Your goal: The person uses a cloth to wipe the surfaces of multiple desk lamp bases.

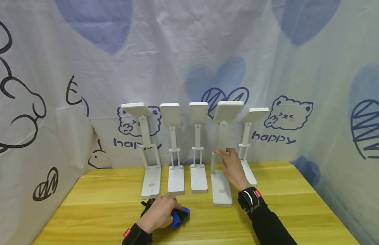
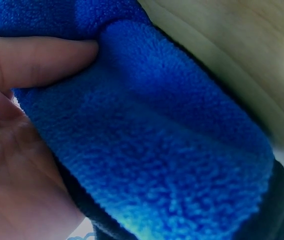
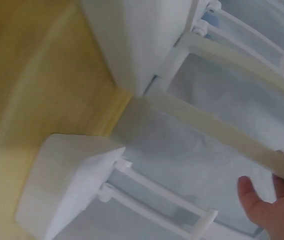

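Several white folding phone stands stand upright in a row. My right hand point(image 1: 234, 168) grips the upright frame of the wide phone stand point(image 1: 221, 190), second from the right, at its middle joint. In the right wrist view, fingers point(image 3: 282, 186) lie against that stand's frame arm point(image 3: 222, 132), and the thumb is apart from it. My left hand point(image 1: 162, 211) holds a bunched blue fleecy cloth point(image 1: 178, 217) with black parts, low over the table before the left stands. The left wrist view has the thumb pressed onto the cloth point(image 2: 167, 120).
The other phone stands are the far-left one point(image 1: 151, 183), two narrow ones point(image 1: 176, 182) point(image 1: 199, 180) in the middle, and the far-right one point(image 1: 248, 172), partly behind my right hand. All rest on a yellow wood-grain table point(image 1: 100, 204), with a printed cloth backdrop point(image 1: 165, 68) behind.
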The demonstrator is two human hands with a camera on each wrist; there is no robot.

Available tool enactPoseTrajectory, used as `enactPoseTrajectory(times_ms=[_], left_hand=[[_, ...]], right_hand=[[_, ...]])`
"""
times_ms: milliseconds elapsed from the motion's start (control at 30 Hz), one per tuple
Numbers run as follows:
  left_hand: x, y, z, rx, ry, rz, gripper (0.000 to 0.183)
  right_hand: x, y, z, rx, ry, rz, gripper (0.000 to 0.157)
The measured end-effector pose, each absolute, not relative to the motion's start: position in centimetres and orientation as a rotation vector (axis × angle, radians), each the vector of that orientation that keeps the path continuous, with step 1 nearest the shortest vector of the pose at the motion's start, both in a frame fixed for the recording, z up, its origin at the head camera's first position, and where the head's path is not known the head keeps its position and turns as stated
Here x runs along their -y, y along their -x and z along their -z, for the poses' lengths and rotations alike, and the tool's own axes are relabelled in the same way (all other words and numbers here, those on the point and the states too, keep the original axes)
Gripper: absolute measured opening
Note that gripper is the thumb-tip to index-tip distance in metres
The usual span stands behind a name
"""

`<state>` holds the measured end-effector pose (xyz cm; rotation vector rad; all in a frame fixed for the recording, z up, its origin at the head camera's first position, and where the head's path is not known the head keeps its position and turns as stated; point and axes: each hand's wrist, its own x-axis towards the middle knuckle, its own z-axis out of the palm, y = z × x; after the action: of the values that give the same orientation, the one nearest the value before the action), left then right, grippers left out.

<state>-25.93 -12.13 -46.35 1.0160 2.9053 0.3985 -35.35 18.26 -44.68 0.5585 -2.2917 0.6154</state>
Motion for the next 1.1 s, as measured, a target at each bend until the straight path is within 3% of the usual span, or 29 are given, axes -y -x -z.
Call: enactPoseTrajectory(times_ms=[167,333,433,667,1100], left_hand=[[12.1,25.8,46.2,-2.904,-1.011,-0.400,0.051],[12.1,25.7,45.9,-2.906,-1.015,-0.403,0.051],[12.1,25.8,45.9,-2.911,-1.018,-0.409,0.052],[12.1,25.9,46.0,-2.922,-1.027,-0.415,0.052],[12.1,25.6,46.0,-2.892,-0.993,-0.447,0.050]], right_hand=[[-18.9,34.5,45.4,2.246,-0.591,-0.659,0.056],[-19.3,33.6,45.7,2.184,-0.579,-0.779,0.027],[-19.6,33.1,45.8,2.151,-0.543,-0.846,0.019],[-20.0,32.3,45.3,2.106,-0.595,-0.976,0.029],[-20.6,31.1,45.5,2.245,-0.619,-1.001,0.028]])
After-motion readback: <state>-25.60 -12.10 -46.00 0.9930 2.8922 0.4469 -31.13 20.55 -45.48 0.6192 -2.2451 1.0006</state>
